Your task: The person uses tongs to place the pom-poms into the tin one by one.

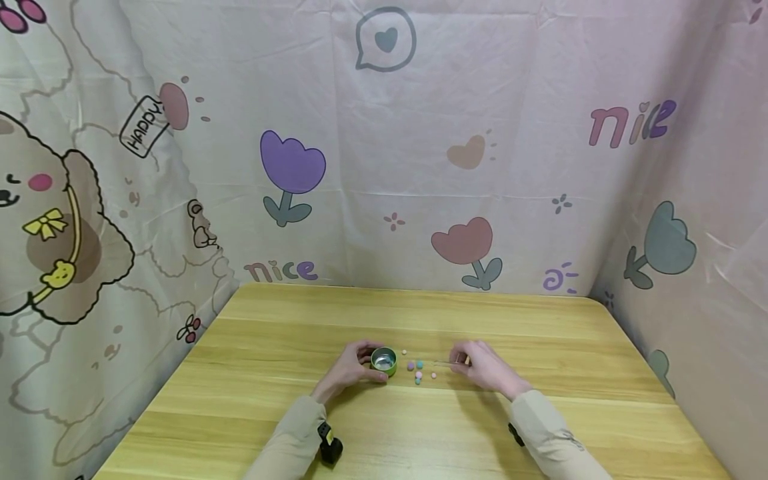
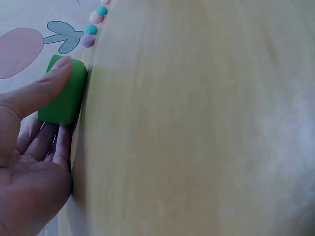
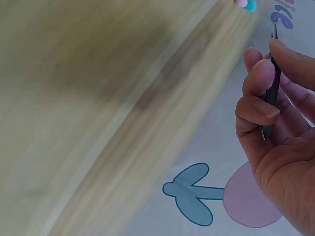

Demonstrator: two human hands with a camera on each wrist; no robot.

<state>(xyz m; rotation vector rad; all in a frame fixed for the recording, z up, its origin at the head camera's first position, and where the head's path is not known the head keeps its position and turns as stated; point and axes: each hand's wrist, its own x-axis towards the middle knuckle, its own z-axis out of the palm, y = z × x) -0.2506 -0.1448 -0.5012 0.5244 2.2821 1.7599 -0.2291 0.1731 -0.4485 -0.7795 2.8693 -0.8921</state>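
Note:
My left hand (image 1: 351,368) is around a small round green tin (image 1: 384,371), thumb on the near side and fingers behind. The tin stands upright on the table, its shiny inside facing up. In the left wrist view the thumb lies against the green wall of the tin (image 2: 66,98). My right hand (image 1: 483,367) pinches a pair of dark metal tweezers (image 3: 273,81), whose tips point left toward several small coloured balls. Among these are a purple ball (image 1: 411,366), a teal ball (image 1: 420,365) and a pink ball (image 1: 419,375). Nothing can be made out between the tweezer tips.
The balls lie loose on the wooden table (image 1: 288,320), between the tin and the right hand. A printed cloth (image 1: 384,133) hangs behind the table and along both sides. A black device (image 1: 329,443) is strapped to the left wrist.

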